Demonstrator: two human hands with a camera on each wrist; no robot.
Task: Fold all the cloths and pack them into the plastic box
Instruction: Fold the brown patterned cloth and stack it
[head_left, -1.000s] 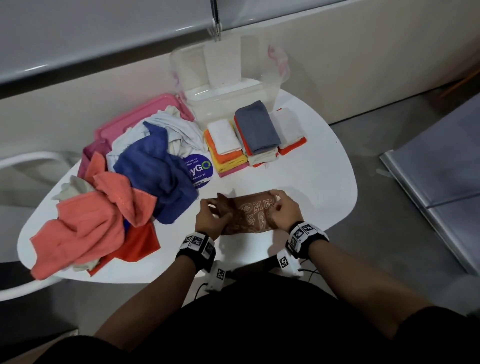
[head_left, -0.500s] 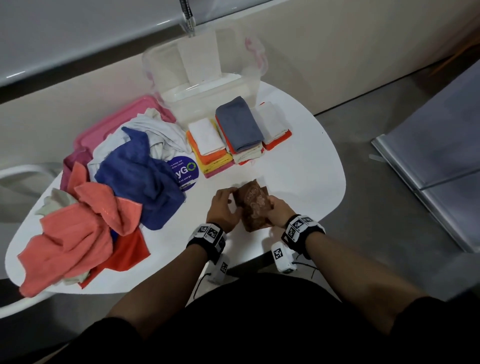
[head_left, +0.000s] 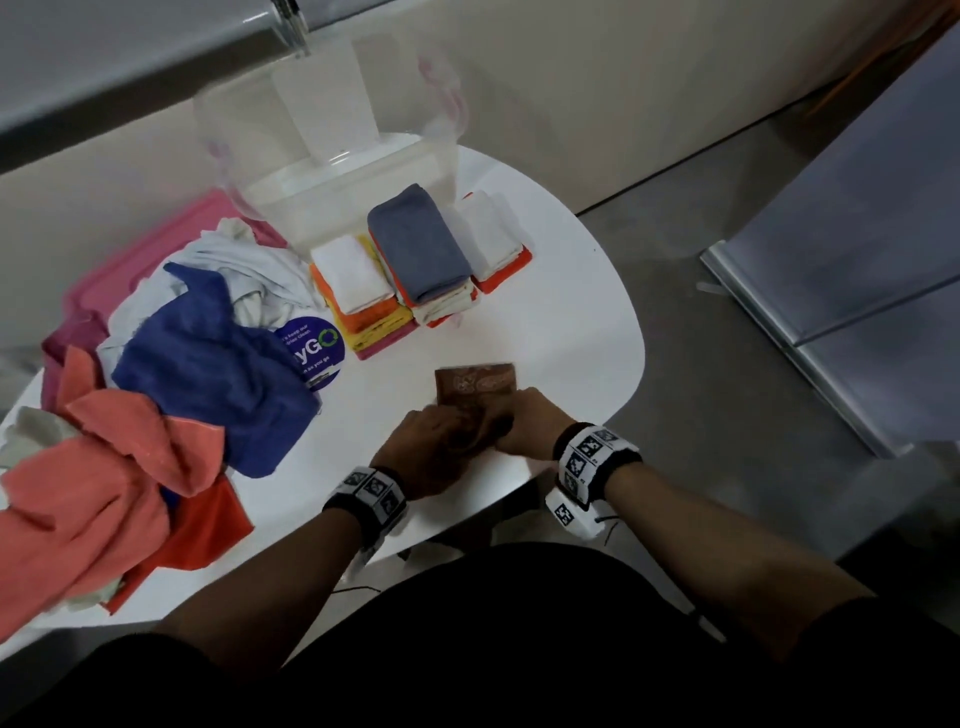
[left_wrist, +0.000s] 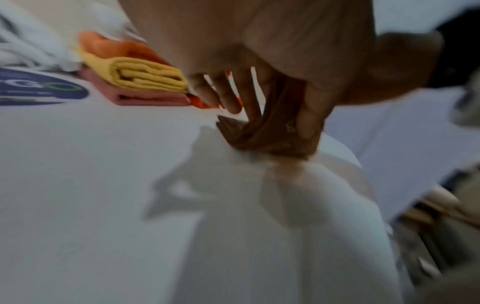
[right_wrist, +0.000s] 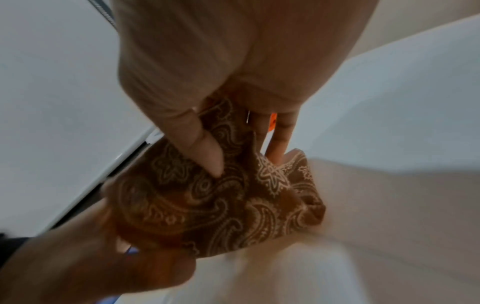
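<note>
- gripping one brown paisley cloth (head_left: 475, 387) between both hands, just above the near edge of the white surface (head_left: 566, 332).
- left hand (head_left: 434, 449) pinching the cloth's folded edge, thumb on one side, fingers spread on the other.
- right hand (head_left: 524, 421) pinching the other side, thumb (right_wrist: 205, 152) pressed into the pattern, fingers behind the fabric.
- beyond the hands, three stacks of folded cloths (head_left: 415, 265), grey one uppermost in the middle.
- just behind those stacks, the clear plastic box (head_left: 332, 182), lid off, contents not discernible.
- left of the hands, a loose pile of unfolded cloths (head_left: 156, 415): blue, coral, white.
- under that pile's far side, a pink lid (head_left: 156, 249).
</note>
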